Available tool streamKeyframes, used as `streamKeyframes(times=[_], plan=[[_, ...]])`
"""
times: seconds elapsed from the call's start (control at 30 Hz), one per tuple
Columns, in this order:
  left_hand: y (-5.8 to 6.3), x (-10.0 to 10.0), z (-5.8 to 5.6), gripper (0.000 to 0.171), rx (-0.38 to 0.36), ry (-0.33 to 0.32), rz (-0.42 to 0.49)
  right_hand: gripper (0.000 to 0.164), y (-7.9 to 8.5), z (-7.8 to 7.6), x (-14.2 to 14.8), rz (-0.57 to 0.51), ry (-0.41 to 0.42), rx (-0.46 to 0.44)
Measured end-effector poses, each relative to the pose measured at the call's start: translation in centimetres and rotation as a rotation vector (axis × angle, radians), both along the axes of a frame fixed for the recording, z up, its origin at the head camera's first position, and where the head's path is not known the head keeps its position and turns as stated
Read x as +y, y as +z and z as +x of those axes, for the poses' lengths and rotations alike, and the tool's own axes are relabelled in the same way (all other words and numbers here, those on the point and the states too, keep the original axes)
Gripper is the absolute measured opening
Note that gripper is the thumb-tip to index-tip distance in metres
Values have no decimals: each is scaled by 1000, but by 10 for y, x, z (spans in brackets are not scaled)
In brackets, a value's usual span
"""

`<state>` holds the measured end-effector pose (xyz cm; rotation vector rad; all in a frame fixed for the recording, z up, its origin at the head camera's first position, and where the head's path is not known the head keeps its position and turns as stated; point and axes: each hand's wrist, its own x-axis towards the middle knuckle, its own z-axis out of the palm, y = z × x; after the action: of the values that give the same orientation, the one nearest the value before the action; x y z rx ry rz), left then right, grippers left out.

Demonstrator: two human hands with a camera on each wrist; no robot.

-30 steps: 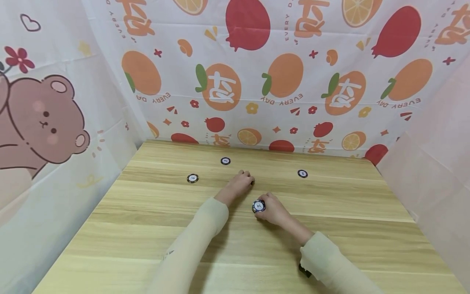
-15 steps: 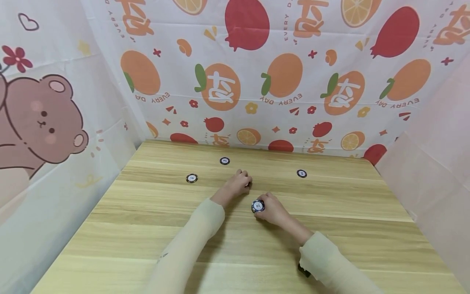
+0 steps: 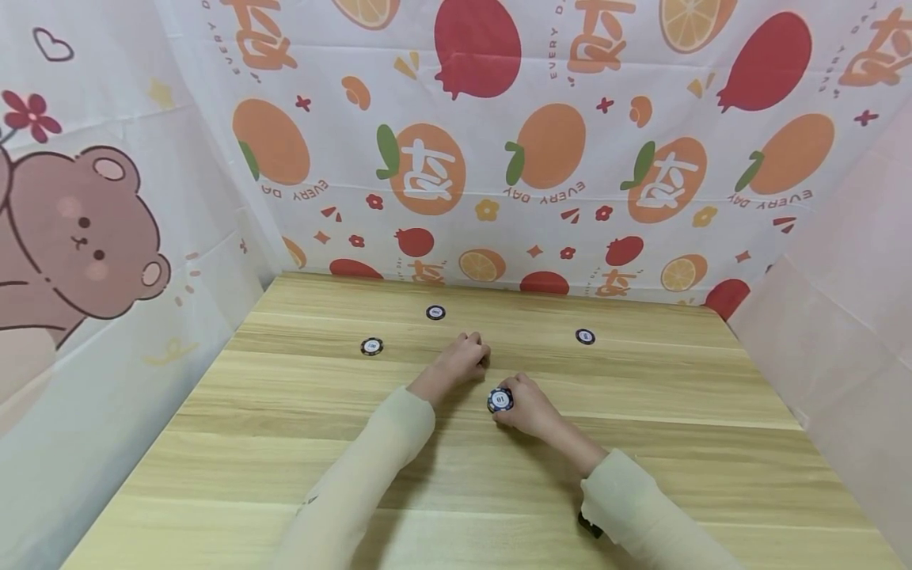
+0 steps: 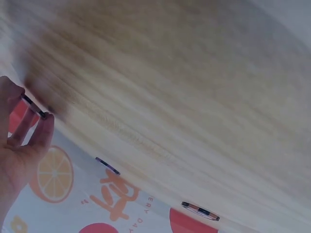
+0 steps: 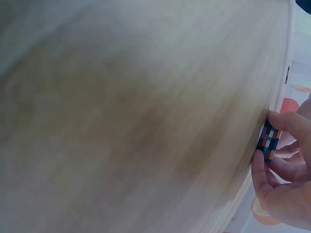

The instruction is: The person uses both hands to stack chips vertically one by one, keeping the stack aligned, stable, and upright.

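My left hand (image 3: 461,358) is low over the middle of the wooden table. In the left wrist view its thumb and fingers pinch the edges of a single poker chip (image 4: 33,106), which the hand hides in the head view. To its right and nearer, my right hand (image 3: 529,405) grips a short stack of poker chips (image 3: 500,400) by the sides. The top chip is blue and white and marked 10. Several layered, coloured edges of the stack (image 5: 268,141) show between thumb and fingers in the right wrist view.
Flat on the table (image 3: 285,443) lie a chip at left (image 3: 372,346), a chip at the back (image 3: 436,313) and a chip at right (image 3: 585,336). A dark object (image 3: 590,524) is partly behind the right sleeve. A fruit-printed curtain (image 3: 499,214) hangs behind the table.
My left hand has shifted very slightly left and nearer. The right hand keeps its grip on the stack in the same spot. The loose chips have not moved on the table.
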<state>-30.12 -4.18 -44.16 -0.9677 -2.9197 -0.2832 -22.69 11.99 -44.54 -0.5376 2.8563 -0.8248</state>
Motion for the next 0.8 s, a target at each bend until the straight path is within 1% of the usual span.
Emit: streamKeyframes(times=[0.13, 0.2, 0.47, 0.63, 0.8], plan=[[2, 0, 1, 11, -28, 3, 18, 44, 0, 0, 0, 1, 1, 5], [3, 0, 1, 10, -31, -1, 13, 44, 0, 0, 0, 2, 1, 4], [3, -1, 2, 9, 7, -35, 3, 44, 0, 0, 1, 0, 2, 2], [3, -2, 2, 8, 7, -29, 2, 44, 1, 1, 1, -3, 10, 7], [2, -4, 2, 8, -22, -7, 19, 44, 1, 1, 1, -4, 10, 12]])
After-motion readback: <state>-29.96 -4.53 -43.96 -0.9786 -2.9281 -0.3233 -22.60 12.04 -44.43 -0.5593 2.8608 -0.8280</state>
